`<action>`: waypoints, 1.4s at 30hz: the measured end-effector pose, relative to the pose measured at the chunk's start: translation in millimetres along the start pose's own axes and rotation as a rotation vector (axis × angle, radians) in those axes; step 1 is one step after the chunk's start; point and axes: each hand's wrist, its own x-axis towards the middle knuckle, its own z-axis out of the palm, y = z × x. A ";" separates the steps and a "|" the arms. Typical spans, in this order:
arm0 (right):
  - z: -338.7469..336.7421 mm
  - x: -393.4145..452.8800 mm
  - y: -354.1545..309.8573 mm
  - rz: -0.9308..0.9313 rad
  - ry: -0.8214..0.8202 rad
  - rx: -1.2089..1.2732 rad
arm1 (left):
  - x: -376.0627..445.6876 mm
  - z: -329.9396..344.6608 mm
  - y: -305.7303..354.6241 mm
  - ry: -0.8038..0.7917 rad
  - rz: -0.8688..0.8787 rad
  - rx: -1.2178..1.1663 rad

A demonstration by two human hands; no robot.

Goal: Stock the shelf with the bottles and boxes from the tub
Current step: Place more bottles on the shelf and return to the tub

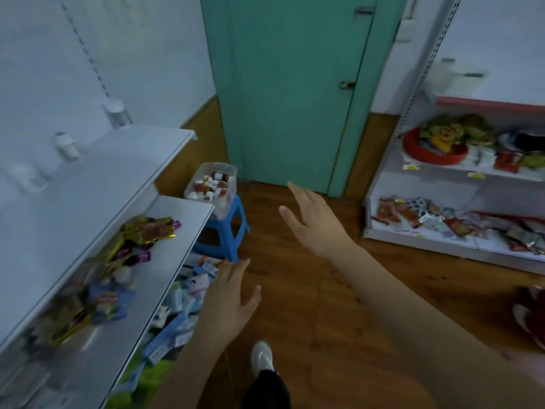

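Observation:
A clear plastic tub (228,169) of small bottles and boxes stands on a blue stool (236,228) ahead, beside the end of the white shelf unit (112,172) on my left. Three white bottles (118,113) stand along the back of its top shelf. My left hand (230,293) hangs empty with straight fingers over the floor near the shelf's lower edge. My right hand (315,222) reaches forward, fingers spread, empty, to the right of the tub and short of it.
Snack packets (141,231) lie on the middle shelf and boxes (182,299) on the lowest one. A green door (295,98) is ahead. A second stocked shelf unit (460,202) stands at right. Wooden floor lies between; my shoe (262,357) shows below.

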 end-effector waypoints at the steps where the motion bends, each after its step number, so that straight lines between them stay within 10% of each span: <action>1: 0.4 18.4 6.6 0.005 -0.009 -0.010 | 24.1 2.3 -4.4 0.003 -0.008 -0.002; 20: 32.4 383.0 88.2 0.032 -0.123 0.048 | 378.9 -32.5 -68.0 -0.030 -0.072 -0.028; 42: 154.2 766.3 205.1 -0.313 -0.525 0.224 | 628.2 6.6 -137.1 0.035 -0.622 -0.054</action>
